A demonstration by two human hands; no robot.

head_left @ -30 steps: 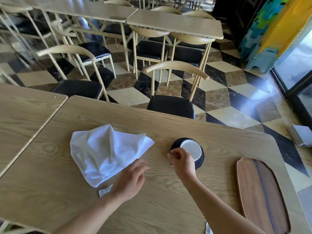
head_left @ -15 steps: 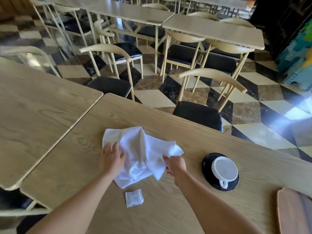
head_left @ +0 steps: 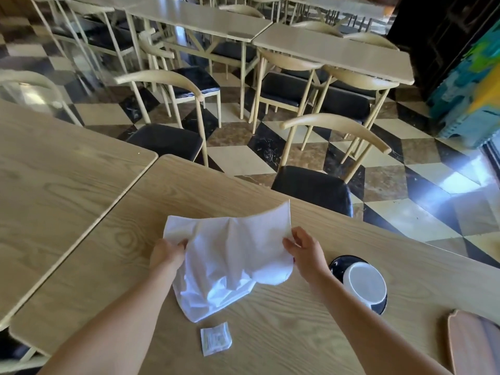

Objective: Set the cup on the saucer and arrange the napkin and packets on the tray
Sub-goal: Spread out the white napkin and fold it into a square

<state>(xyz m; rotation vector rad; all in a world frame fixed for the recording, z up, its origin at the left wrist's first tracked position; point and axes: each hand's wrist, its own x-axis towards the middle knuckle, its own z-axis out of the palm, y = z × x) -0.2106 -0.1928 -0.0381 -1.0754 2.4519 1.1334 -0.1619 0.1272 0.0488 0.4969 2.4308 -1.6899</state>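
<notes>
Above the table (head_left: 270,342), both hands' fingers (head_left: 290,243) pinch a crumpled white napkin (head_left: 230,255), lifted and sagging.

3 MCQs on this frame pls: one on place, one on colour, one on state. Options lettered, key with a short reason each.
1. Where does the small packet lie?
A. on the wooden tray
B. on the table, nearer the camera than the napkin
C. in the cup

2. What colour is the saucer?
A. black
B. white
C. red

3. What state is the white napkin in?
A. folded flat on the tray
B. untouched on the table
C. lifted by both hands

Key:
1 B, the packet sits on bare table, below the napkin's lower edge.
2 A, a dark rim shows around the white cup.
3 C, left hand and right hand each grip an edge; its lower end meets the table.
</notes>
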